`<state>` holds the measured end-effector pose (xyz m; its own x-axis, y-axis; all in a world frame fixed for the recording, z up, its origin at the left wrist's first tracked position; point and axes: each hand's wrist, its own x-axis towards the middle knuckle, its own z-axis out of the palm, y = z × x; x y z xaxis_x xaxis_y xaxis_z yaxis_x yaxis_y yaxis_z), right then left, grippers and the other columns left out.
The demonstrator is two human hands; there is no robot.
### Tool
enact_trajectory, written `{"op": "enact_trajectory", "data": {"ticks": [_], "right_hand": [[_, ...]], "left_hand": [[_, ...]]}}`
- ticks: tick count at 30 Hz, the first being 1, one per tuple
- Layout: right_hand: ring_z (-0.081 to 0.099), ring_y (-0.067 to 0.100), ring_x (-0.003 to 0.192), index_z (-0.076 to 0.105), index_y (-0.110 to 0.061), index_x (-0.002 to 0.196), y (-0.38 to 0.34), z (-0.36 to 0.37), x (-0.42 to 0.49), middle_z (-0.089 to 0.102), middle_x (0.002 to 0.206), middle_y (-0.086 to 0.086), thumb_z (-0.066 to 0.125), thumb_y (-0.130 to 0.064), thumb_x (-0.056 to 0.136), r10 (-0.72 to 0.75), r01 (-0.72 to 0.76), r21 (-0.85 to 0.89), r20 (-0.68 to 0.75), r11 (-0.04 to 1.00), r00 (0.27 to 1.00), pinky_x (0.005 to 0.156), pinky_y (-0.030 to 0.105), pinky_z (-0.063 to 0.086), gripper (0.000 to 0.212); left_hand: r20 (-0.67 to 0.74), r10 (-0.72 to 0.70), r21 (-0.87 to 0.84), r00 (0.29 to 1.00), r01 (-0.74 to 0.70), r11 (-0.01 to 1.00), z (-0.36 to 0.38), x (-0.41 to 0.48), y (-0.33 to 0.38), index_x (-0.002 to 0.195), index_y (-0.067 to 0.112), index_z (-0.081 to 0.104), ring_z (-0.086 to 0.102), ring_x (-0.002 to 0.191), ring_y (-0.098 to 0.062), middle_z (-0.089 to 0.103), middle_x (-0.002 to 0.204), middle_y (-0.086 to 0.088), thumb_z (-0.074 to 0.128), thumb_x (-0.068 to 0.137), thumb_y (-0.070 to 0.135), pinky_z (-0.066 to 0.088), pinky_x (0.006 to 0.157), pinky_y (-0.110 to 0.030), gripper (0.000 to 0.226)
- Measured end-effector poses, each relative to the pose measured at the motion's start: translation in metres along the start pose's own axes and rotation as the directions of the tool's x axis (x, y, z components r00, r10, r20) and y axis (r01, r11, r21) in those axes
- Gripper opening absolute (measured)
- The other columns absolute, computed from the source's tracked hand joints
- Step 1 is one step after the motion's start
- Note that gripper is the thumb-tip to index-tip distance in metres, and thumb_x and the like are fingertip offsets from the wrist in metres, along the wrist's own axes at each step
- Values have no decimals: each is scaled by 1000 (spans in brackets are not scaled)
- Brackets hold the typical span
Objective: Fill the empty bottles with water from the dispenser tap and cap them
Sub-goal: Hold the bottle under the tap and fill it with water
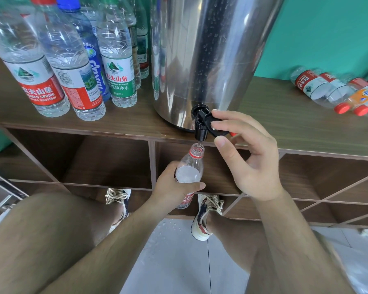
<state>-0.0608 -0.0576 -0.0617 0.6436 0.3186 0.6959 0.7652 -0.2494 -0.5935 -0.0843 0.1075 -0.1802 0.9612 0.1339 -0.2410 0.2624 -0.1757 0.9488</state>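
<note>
clear plastic bottle (189,168), cap off, red ring round the neck, red and white label low on the body and mostly hidden by fingers. water inside was up to about the shoulder, with a pale frothy surface. the bottle stood roughly upright, long axis vertical, open mouth pointing up and sitting right under the spout of the black tap (201,126). a thin stream ran from the spout into the mouth. it was held in the air in front of the tabletop (285,124) edge, above the shelf compartments (106,160), touching neither.

the left grip (174,185) was clamped round the bottle's middle, thumb across the front, fingers wrapped behind. the right grip (249,158) was on the tap lever (218,129), first two fingers curled over it and the thumb free below. a small red bit showed behind those fingers; could not tell what it was.

the tap came out of the bottom of a steel dispenser (210,49), which stood on the tabletop with drops on its side. left of it stood a cluster of capped bottles (66,60), upright with red, green and blue labels. far right on the tabletop lay several empty bottles (319,85) on their sides, red caps (342,108) pointing toward the front edge.

below, two shoes (204,215) were on the grey tile floor (179,262), with water drops (164,228) on the tile between them.
</note>
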Motion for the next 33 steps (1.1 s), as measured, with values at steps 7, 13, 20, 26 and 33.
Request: {"op": "enact_trajectory", "data": {"ticks": [7, 13, 20, 26, 33], "right_hand": [[65, 23, 122, 73, -1, 113, 0, -1, 1, 69, 131, 11, 66, -7, 97, -3, 3, 1, 0, 1000, 1000, 81, 21, 51, 18], [65, 24, 121, 73, -1, 112, 0, 0, 0, 69, 131, 11, 67, -6, 97, -7, 7, -7, 1, 1000, 1000, 80, 20, 51, 18], [65, 24, 121, 73, 0, 111, 0, -1, 1, 69, 131, 12, 67, -6, 97, -12, 12, -8, -1, 1000, 1000, 81, 21, 50, 17], [65, 23, 122, 73, 0, 112, 0, -1, 1, 69, 131, 11, 67, -5, 96, -11, 11, -8, -3, 1000, 1000, 82, 22, 51, 17], [65, 22, 121, 73, -1, 112, 0, -1, 1, 69, 131, 11, 67, -4, 96, -9, 9, -7, -2, 1000, 1000, 81, 21, 50, 17]], "left_hand": [[-3, 8, -3, 1000, -8, 1000, 0, 0, 0, 125, 38, 48, 57, 98, -4, 56, 110, 20, 90, 75, 36, 44, 69, -14, 65], [-2, 13, -17, 1000, -13, 1000, -1, 0, 0, 126, 37, 51, 58, 101, -5, 58, 112, 19, 91, 75, 35, 45, 70, -15, 65], [1, 13, -13, 1000, -13, 1000, 0, -1, 0, 124, 38, 50, 58, 98, -4, 58, 109, 20, 91, 75, 34, 43, 67, -13, 64], [-3, 15, -13, 1000, -15, 1000, -1, -1, 1, 123, 38, 50, 58, 97, -3, 58, 108, 20, 91, 75, 33, 42, 66, -12, 63], [-3, 14, -13, 1000, -14, 1000, 0, -2, 1, 123, 38, 50, 58, 95, -1, 58, 107, 21, 91, 75, 33, 41, 65, -10, 63]]}}
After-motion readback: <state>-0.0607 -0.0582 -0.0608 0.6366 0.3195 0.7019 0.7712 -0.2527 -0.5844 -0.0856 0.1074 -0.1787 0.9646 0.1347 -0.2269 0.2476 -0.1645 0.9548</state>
